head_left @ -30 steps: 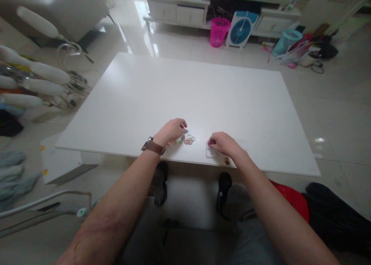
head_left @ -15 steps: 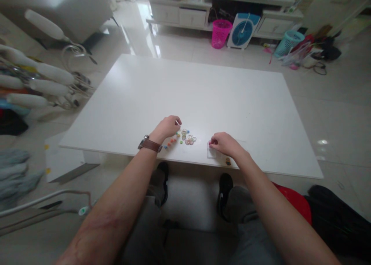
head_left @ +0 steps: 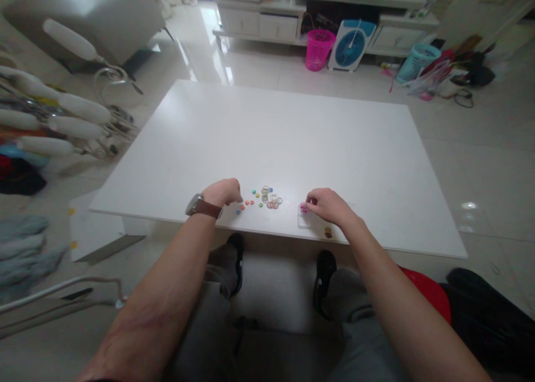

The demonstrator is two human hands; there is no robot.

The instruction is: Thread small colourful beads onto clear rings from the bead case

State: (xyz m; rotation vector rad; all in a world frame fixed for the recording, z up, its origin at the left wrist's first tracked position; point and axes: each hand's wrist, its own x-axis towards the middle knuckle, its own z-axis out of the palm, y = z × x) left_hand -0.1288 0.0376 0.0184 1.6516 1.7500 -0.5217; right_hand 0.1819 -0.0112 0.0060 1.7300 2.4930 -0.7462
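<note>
My left hand [head_left: 225, 192], with a brown-strapped watch on the wrist, hovers low over the table with its fingers curled in; whatever they may hold is hidden. Just right of it lie small orange flower-like pieces [head_left: 247, 202] and a blue piece [head_left: 238, 211]. Green pieces [head_left: 261, 205] and a pile of thin ring-shaped bands [head_left: 264, 194] lie farther right, with pinkish bands [head_left: 272, 205] beside them. My right hand [head_left: 324, 201] is at the far end of a small clear box [head_left: 305, 221], its fingertips pinched together at small pink pieces [head_left: 304, 208]. What is between them is unclear.
A small brown-and-yellow item [head_left: 328, 233] sits near the front edge of the white table [head_left: 288, 137]. Beyond the table stand a pink basket [head_left: 319, 50], a blue-and-white fan [head_left: 351, 45] and a teal basket [head_left: 418, 62] on the floor.
My left hand has moved left and slightly nearer, away from the bands, uncovering more colored pieces. My right hand has shifted slightly, and more of the pink pieces show.
</note>
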